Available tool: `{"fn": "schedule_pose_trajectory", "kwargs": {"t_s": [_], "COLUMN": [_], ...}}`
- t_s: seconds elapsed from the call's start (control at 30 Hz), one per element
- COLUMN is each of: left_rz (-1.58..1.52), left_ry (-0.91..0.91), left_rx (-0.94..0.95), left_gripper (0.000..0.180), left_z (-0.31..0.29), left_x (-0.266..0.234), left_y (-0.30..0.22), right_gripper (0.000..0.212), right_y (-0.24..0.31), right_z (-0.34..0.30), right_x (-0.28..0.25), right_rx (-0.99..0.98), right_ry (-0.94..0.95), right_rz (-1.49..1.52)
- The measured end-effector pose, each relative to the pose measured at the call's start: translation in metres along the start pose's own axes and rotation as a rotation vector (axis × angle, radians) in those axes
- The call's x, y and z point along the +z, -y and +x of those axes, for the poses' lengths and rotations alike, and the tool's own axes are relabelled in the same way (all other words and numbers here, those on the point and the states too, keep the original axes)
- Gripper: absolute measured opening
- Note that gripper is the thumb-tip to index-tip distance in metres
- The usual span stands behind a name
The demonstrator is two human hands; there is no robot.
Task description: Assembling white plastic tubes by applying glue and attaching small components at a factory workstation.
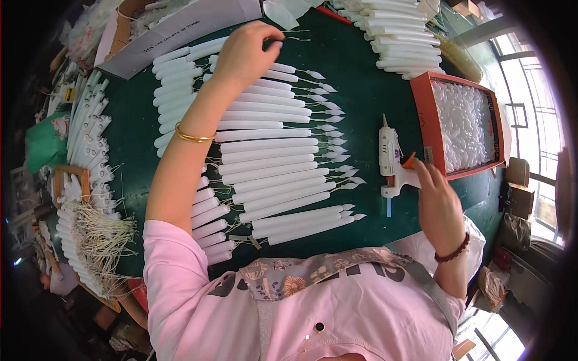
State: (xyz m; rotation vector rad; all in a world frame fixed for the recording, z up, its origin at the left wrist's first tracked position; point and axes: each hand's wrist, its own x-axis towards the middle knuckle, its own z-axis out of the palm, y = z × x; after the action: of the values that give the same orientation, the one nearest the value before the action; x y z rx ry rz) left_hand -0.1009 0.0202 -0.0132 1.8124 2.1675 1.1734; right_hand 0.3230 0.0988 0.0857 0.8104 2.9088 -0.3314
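Observation:
My left hand (253, 51) reaches to the far end of a row of white candle-shaped sticks (271, 147). Its fingers are curled together beside two thin wires (298, 39); what they pinch, if anything, is hidden. Most sticks in the row carry a white flame-shaped tip (355, 180) on their right end, several on short wires. On the right, my right hand (439, 204) has its fingers closed over the handle of a white glue gun (390, 147) with an orange trigger. The gun's nozzle points away from me and a blue glue stick protrudes from its rear.
An orange-red box (428, 120) full of loose flame-shaped tips stands at the right. White tubes (403, 42) are piled at the far right, and a white carton (180, 33) stands far left. Wired tubes (90, 132) crowd the left edge of the green table (352, 78).

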Motion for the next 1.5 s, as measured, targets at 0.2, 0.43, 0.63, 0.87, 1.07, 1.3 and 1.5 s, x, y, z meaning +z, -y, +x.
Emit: {"fn": "schedule_pose_trajectory", "kwargs": {"t_s": [0.2, 0.43, 0.63, 0.87, 1.07, 1.3, 1.5], "left_rz": [0.297, 0.149, -0.101, -0.133, -0.157, -0.185, -0.194], "left_ry": [0.11, 0.139, 0.136, 0.171, 0.192, 0.196, 0.201], "left_rx": [-0.175, -0.039, 0.074, 0.05, 0.051, -0.031, -0.076], "left_gripper": [0.022, 0.016, 0.014, 0.012, 0.009, 0.013, 0.014], "left_z": [0.024, 0.016, 0.021, 0.016, 0.016, 0.01, 0.01], "left_x": [-0.006, -0.006, 0.009, 0.012, 0.018, 0.022, 0.021], "left_y": [-0.003, -0.002, -0.016, -0.011, -0.012, -0.021, -0.022], "right_gripper": [0.082, 0.069, 0.051, 0.048, 0.048, 0.048, 0.048], "right_y": [-0.01, -0.006, 0.003, 0.006, 0.01, 0.011, 0.013], "right_z": [-0.017, 0.021, 0.091, 0.124, 0.13, 0.127, 0.125], "right_x": [0.035, 0.031, 0.048, 0.061, 0.064, 0.068, 0.068], "right_rx": [0.127, -0.023, -0.177, -0.214, -0.23, -0.268, -0.264], "right_ry": [-0.039, -0.067, -0.345, -0.317, -0.279, -0.299, -0.299], "right_rz": [-0.031, 0.079, 0.205, 0.157, 0.13, 0.138, 0.144]}}
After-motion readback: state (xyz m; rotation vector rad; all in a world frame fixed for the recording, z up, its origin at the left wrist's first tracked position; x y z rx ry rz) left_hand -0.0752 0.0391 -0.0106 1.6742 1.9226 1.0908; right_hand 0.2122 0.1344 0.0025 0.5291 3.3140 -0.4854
